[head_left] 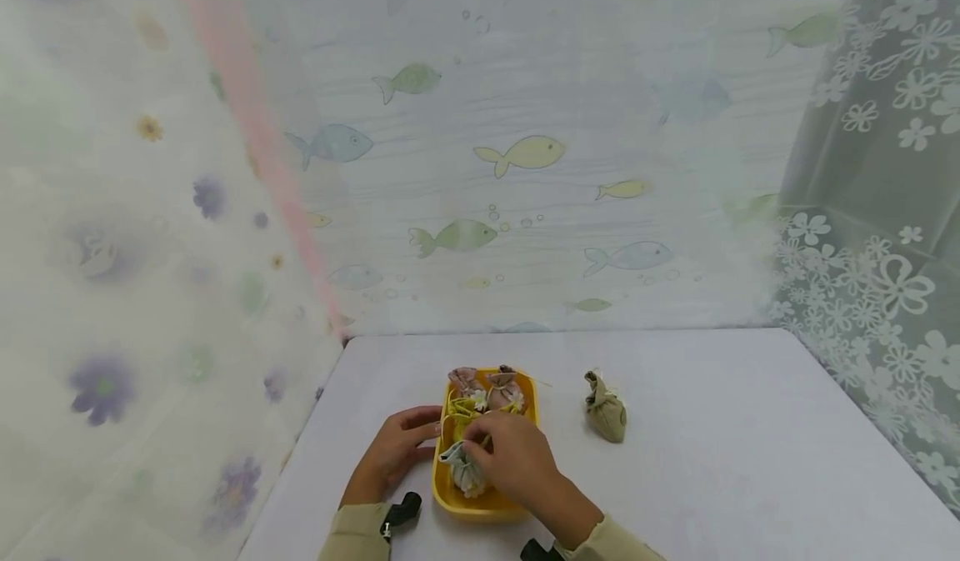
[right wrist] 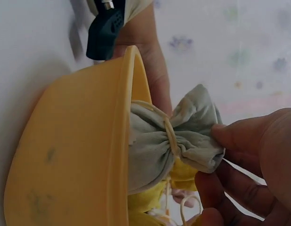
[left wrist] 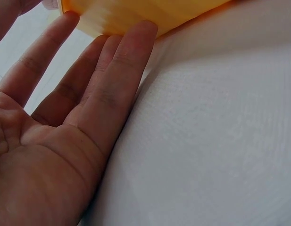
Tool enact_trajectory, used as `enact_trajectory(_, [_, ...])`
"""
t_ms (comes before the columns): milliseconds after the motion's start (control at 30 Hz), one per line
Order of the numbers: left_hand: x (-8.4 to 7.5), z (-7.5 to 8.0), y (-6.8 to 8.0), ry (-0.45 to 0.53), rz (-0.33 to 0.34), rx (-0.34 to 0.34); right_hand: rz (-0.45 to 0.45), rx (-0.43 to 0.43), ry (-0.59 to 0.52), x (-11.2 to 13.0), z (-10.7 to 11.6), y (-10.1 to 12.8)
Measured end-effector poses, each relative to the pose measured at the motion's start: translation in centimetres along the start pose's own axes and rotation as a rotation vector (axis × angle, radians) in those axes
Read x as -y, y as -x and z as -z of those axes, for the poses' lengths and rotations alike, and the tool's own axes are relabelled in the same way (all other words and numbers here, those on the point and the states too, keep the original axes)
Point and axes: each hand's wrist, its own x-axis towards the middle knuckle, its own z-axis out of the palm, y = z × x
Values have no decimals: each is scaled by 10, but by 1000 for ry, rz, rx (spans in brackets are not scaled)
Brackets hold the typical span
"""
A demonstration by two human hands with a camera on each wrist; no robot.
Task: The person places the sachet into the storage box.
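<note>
A yellow plastic bin (head_left: pixel 480 513) stands on the table with several small cloth drawstring pouches in it. My right hand (head_left: pixel 517 457) reaches over the bin's near half and pinches the gathered top of a pale grey-green pouch (head_left: pixel 467 471). In the right wrist view, the thumb and fingers of that hand (right wrist: pixel 258 165) are at the mouth of the pouch (right wrist: pixel 150 150), above its tied cord; its lower part is behind the bin's wall (right wrist: pixel 74 141). My left hand (head_left: pixel 397 448) rests at the bin's left side, its fairly straight fingers (left wrist: pixel 112 89) against the outer wall (left wrist: pixel 136 16).
Two pinkish-brown pouches, one at the far left (head_left: pixel 467 380) and one at the far right (head_left: pixel 504 386), lie in the bin with yellow cloth (head_left: pixel 465 407) nearer. An olive-green pouch (head_left: pixel 606 415) lies on the white table (head_left: pixel 712 461) right of the bin. Patterned curtains (head_left: pixel 525 236) surround the table.
</note>
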Motion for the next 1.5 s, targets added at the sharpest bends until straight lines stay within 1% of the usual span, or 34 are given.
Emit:
enact_trajectory(233, [3, -1, -2, -16, -19, 10, -1, -30, -17, 0, 8, 7])
enact_trajectory(400, [1, -1, -3, -7, -20, 9, 29, -83, -2, -2, 17, 11])
enact_trajectory(533, [0, -2, -2, 1, -21, 4, 67, -170, 15, -9, 26, 14])
enact_trajectory(700, [0, -2, 0, -2, -6, -1, 100, -320, 45, -27, 37, 17])
enact_trajectory(800, [0, -1, 0, 1, -1, -15, 88, -390, 65, -40, 44, 16])
enact_trajectory(900, [-1, -1, 1, 6, 3, -22, 51, -429, 92, -53, 51, 15])
enact_trajectory(1000, [-1, -2, 1, 19, 19, -26, 6, -436, 121, -64, 58, 15])
enact_trajectory(1100, [-1, -3, 2, 25, 24, -24, -41, -419, 150, -75, 65, 16])
enact_trajectory(1233, [-1, -3, 2, 21, 15, -24, -117, -368, 176, -92, 70, 16])
enact_trajectory(1367, [-1, -3, 1, 11, 2, -19, -181, -316, 145, -111, 74, 15])
enact_trajectory(1500, [0, -2, 1, 18, 3, -20, -215, -272, 90, -130, 76, 16])
